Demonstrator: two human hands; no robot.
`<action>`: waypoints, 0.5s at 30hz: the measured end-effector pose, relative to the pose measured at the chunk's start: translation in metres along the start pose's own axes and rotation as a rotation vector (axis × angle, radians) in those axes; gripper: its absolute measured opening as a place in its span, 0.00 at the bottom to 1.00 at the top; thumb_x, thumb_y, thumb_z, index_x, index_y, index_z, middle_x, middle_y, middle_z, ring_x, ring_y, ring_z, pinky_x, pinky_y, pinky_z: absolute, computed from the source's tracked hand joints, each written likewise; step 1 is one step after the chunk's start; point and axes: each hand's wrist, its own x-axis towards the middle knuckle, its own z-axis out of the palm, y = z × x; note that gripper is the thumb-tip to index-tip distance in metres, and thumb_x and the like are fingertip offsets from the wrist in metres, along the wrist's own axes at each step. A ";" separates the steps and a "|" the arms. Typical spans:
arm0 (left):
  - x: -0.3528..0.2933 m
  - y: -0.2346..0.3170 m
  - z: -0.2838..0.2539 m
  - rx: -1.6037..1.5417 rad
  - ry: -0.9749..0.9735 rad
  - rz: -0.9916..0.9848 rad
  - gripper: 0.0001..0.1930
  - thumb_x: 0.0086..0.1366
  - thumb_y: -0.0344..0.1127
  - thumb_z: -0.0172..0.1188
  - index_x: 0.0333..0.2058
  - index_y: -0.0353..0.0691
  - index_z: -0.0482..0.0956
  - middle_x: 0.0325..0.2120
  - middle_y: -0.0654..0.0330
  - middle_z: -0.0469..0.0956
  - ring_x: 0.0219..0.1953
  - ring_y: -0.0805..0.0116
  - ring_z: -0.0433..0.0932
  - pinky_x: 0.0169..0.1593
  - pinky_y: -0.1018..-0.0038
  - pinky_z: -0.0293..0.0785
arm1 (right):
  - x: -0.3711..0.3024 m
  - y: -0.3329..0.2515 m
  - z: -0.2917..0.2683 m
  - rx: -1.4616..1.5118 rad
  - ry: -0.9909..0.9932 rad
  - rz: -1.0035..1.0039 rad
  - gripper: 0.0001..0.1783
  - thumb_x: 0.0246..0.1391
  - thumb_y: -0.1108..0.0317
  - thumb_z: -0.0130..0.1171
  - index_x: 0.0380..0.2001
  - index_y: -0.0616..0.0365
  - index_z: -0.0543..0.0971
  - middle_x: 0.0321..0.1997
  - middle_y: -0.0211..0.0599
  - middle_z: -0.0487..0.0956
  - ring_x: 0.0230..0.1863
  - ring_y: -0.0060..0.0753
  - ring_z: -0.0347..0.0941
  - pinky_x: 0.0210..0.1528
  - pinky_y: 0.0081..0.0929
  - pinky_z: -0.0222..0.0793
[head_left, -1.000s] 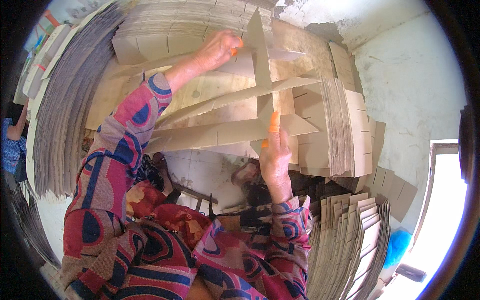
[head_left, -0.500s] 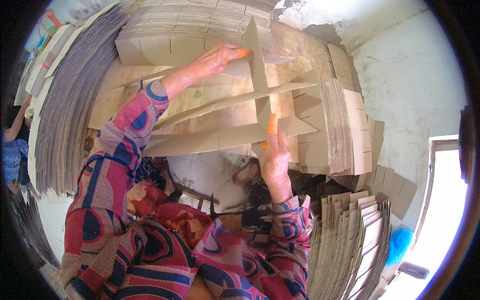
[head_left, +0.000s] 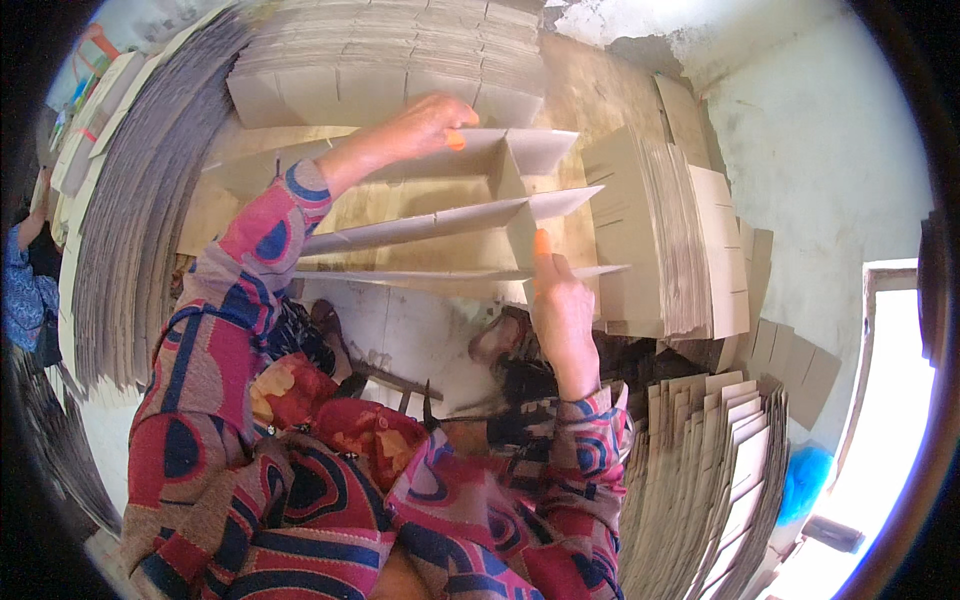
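Observation:
Three long cardboard strips run side by side in front of me: a far strip (head_left: 545, 150), a middle strip (head_left: 420, 226) and a near strip (head_left: 420, 275). A short cardboard cross strip (head_left: 521, 236) stands slotted across them near their right ends. My left hand (head_left: 432, 122) is closed at the top edge of the far strip, left of the crossing. At the near end of the cross strip, my right hand (head_left: 564, 312) grips it where it meets the near strip. Both hands wear orange finger covers. Some fingertips are hidden behind the cardboard.
A wooden board (head_left: 590, 90) lies under the strips. Slotted cardboard is stacked at the back (head_left: 390, 70), the left (head_left: 150, 220) and the right (head_left: 665, 240). Another upright bundle (head_left: 700, 480) stands lower right, by a blue bag (head_left: 801, 487). Another person (head_left: 30, 290) is at far left.
The cross strip has dropped from standing high above the long strips to about level with their top edges. My left hand has shifted slightly left, and my right hand slightly down and right.

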 end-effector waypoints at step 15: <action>-0.160 0.128 -0.053 0.244 -0.444 -0.252 0.30 0.44 0.50 0.68 0.42 0.34 0.74 0.35 0.50 0.73 0.41 0.49 0.72 0.44 0.59 0.68 | 0.014 0.041 0.013 -0.037 -0.070 0.072 0.34 0.44 0.80 0.54 0.59 0.58 0.63 0.45 0.50 0.75 0.37 0.50 0.75 0.36 0.43 0.71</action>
